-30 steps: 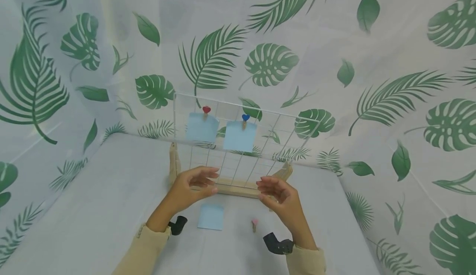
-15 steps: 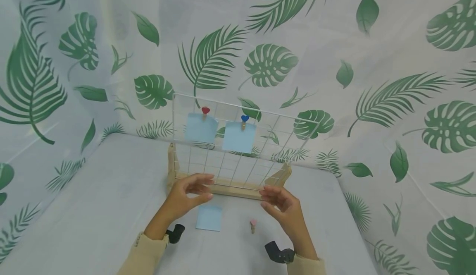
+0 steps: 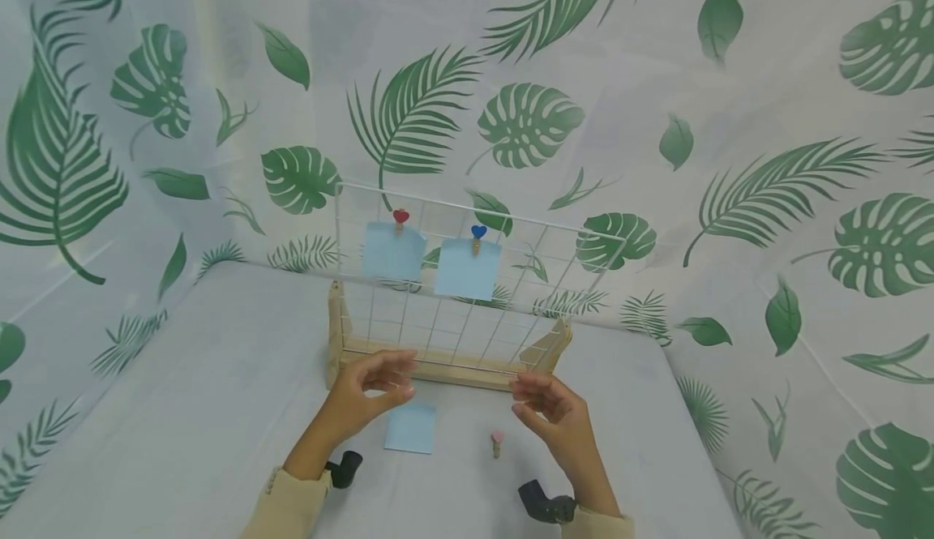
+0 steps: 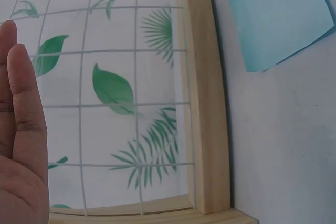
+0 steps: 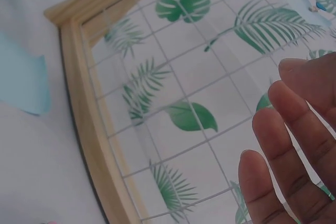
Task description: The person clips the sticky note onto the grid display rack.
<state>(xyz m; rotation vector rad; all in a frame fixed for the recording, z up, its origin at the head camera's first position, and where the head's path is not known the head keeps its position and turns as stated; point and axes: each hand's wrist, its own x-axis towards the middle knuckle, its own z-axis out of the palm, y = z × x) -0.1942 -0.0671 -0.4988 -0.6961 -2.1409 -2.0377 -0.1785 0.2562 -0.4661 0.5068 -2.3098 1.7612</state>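
Both hands hover over the table in front of a white wire grid on a wooden stand. My left hand, loosely bent and holding nothing, is close to a blue paper square lying on the table. My right hand is likewise relaxed, its fingers apart in the right wrist view. Just left of it lies a small clothespin with a pink top. Two more blue paper squares hang on the grid, one under a red heart clothespin, the other under a blue heart clothespin.
Behind the grid hangs a white sheet with green leaf prints. The table has a white cover. A black wrist camera sits on the left wrist, another black camera on the right.
Both hands have drawn back slightly from the grid, toward the front of the table. The papers and clothespins keep their places; the view has shifted a little.
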